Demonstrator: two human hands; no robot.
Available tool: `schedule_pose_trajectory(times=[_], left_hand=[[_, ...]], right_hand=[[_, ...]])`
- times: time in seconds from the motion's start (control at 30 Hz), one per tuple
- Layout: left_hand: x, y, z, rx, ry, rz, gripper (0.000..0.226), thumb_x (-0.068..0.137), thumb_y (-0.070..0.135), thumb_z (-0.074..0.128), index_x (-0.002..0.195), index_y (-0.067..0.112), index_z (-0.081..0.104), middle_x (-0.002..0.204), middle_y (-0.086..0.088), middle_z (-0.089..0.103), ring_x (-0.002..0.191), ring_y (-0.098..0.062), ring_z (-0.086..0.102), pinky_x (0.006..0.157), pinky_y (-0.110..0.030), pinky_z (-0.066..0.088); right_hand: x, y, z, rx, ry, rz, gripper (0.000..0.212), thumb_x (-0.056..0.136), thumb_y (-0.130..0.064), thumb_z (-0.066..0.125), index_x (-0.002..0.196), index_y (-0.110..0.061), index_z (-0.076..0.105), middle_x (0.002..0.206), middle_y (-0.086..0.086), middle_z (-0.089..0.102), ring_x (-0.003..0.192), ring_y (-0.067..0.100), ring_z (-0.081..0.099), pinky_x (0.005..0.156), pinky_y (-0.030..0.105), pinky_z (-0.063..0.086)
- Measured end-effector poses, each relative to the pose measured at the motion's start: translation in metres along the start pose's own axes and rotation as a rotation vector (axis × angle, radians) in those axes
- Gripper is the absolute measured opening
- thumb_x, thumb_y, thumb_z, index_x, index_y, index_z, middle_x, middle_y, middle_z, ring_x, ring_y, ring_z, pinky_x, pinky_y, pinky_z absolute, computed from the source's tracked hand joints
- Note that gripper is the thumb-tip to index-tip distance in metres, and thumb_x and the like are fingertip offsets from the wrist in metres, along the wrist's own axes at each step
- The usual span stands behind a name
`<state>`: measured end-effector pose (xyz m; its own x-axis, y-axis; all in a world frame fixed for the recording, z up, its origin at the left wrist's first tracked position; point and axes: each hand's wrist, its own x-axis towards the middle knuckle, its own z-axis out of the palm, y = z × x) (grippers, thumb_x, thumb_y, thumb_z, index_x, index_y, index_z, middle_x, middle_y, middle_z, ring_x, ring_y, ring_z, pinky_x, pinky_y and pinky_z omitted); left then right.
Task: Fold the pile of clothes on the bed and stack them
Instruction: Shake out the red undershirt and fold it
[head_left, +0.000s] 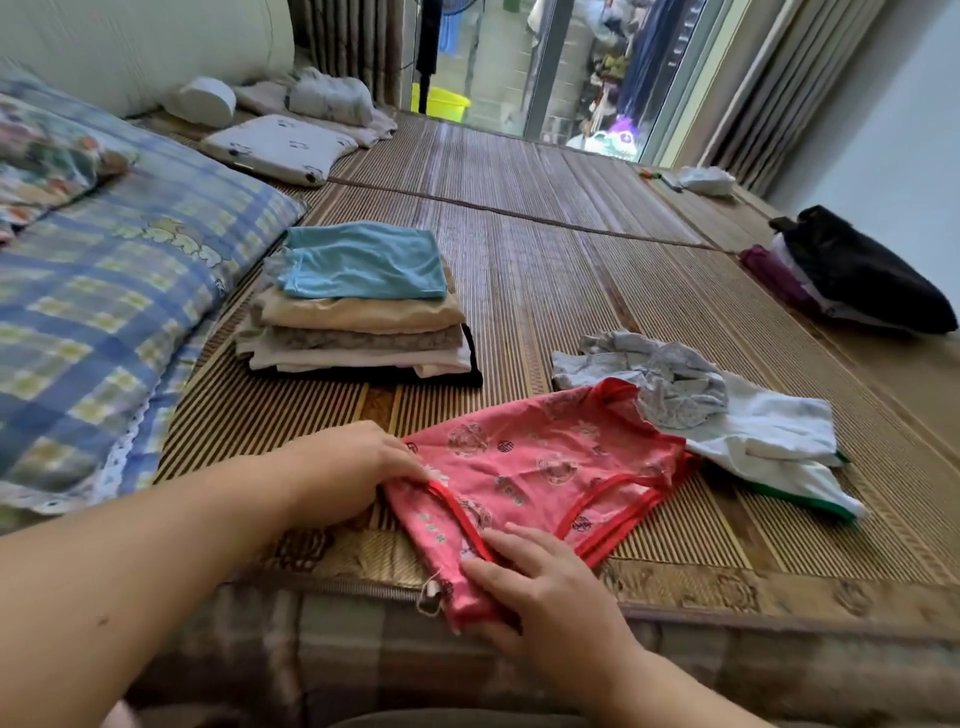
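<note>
A red patterned garment (540, 467) lies flat on the bed's bamboo mat (571, 249), near the edge. The right hand (545, 587) presses it with fingers spread. The left hand (358, 467) meets its left edge; pinching or pressing, I cannot tell. The folded stack (358, 306) sits behind it.

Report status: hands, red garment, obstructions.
Left hand pinches left edge of red garment; right hand presses flat on its near corner. Garment spread on mat, unfolded. Grey and white clothes lie against its far right corner; folded stack stands apart.
</note>
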<state>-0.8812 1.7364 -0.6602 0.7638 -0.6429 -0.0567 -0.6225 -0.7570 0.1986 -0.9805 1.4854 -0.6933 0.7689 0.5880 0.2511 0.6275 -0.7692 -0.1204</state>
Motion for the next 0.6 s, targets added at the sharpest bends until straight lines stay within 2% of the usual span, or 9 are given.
schedule_pose_trajectory(times=[0.1, 0.2, 0.23, 0.27, 0.3, 0.37, 0.47, 0.53, 0.6], left_hand=[[-0.001, -0.001, 0.001, 0.074, 0.071, -0.035, 0.055, 0.087, 0.006, 0.043, 0.128, 0.040, 0.058, 0.130, 0.014, 0.060, 0.109, -0.013, 0.052, 0.100, -0.022, 0.037], [-0.001, 0.004, -0.004, 0.115, 0.058, -0.075, 0.047, 0.087, 0.009, 0.046, 0.120, 0.038, 0.064, 0.121, 0.011, 0.065, 0.103, -0.016, 0.057, 0.094, -0.029, 0.044], [0.000, 0.006, -0.008, 0.104, 0.040, -0.094, 0.044, 0.084, 0.011, 0.049, 0.114, 0.038, 0.066, 0.114, 0.012, 0.067, 0.101, -0.015, 0.058, 0.091, -0.028, 0.046], [-0.002, 0.009, -0.013, 0.066, 0.011, -0.121, 0.039, 0.080, 0.014, 0.052, 0.106, 0.038, 0.069, 0.105, 0.014, 0.069, 0.098, -0.011, 0.060, 0.088, -0.027, 0.048], [-0.004, 0.011, -0.019, 0.004, -0.035, -0.152, 0.033, 0.075, 0.019, 0.055, 0.097, 0.038, 0.070, 0.093, 0.017, 0.069, 0.090, -0.006, 0.061, 0.082, -0.024, 0.049], [-0.007, 0.018, -0.032, -0.202, -0.171, -0.207, 0.020, 0.065, 0.026, 0.059, 0.078, 0.036, 0.070, 0.072, 0.018, 0.067, 0.071, 0.002, 0.060, 0.069, -0.020, 0.050], [-0.010, 0.032, -0.054, -0.667, -0.360, -0.196, 0.024, 0.056, 0.015, 0.053, 0.070, 0.021, 0.072, 0.061, 0.006, 0.064, 0.058, -0.008, 0.058, 0.055, -0.022, 0.047], [-0.006, 0.039, -0.064, -0.978, -0.382, -0.123, 0.028, 0.055, 0.006, 0.049, 0.070, 0.014, 0.072, 0.062, -0.003, 0.063, 0.054, -0.011, 0.057, 0.051, -0.020, 0.047], [0.007, 0.044, -0.067, -1.152, -0.301, -0.100, 0.030, 0.056, 0.006, 0.052, 0.078, 0.009, 0.072, 0.066, -0.007, 0.063, 0.054, -0.011, 0.058, 0.050, -0.019, 0.047]], right_hand=[[0.000, -0.006, -0.006, -0.054, -0.013, 0.022, 0.047, 0.056, -0.031, 0.081, 0.103, -0.030, 0.076, 0.110, 0.003, 0.072, 0.102, 0.025, 0.069, 0.082, 0.040, 0.058], [0.001, -0.013, -0.019, 0.293, -0.065, 0.289, 0.026, 0.081, -0.017, 0.065, 0.101, -0.030, 0.075, 0.112, -0.005, 0.071, 0.112, 0.007, 0.060, 0.099, 0.032, 0.047], [0.001, -0.013, -0.026, 0.424, -0.101, 0.409, 0.020, 0.088, -0.017, 0.060, 0.091, -0.030, 0.074, 0.098, -0.009, 0.073, 0.098, -0.001, 0.061, 0.091, 0.029, 0.048], [0.002, -0.011, -0.033, 0.529, -0.091, 0.501, 0.021, 0.092, -0.018, 0.057, 0.077, -0.025, 0.069, 0.078, -0.012, 0.068, 0.077, -0.003, 0.058, 0.075, 0.030, 0.048], [0.002, -0.010, -0.042, 0.641, -0.062, 0.581, 0.028, 0.093, -0.015, 0.054, 0.066, -0.021, 0.059, 0.064, -0.010, 0.058, 0.062, 0.000, 0.050, 0.062, 0.032, 0.042], [-0.005, -0.003, -0.060, 0.901, -0.050, 0.684, 0.031, 0.096, -0.008, 0.048, 0.066, -0.016, 0.054, 0.061, -0.003, 0.052, 0.056, 0.009, 0.046, 0.054, 0.030, 0.035], [-0.024, 0.010, -0.080, 1.254, -0.107, 0.746, 0.037, 0.097, 0.001, 0.042, 0.072, -0.010, 0.067, 0.065, 0.001, 0.064, 0.056, 0.009, 0.058, 0.052, 0.021, 0.047], [-0.032, 0.020, -0.088, 1.410, -0.084, 0.816, 0.031, 0.096, 0.000, 0.043, 0.087, -0.003, 0.073, 0.081, 0.014, 0.069, 0.067, 0.018, 0.066, 0.057, 0.027, 0.055], [-0.034, 0.035, -0.089, 1.485, -0.009, 0.887, 0.029, 0.097, -0.006, 0.044, 0.099, -0.003, 0.072, 0.098, 0.022, 0.070, 0.078, 0.027, 0.069, 0.061, 0.034, 0.058]])
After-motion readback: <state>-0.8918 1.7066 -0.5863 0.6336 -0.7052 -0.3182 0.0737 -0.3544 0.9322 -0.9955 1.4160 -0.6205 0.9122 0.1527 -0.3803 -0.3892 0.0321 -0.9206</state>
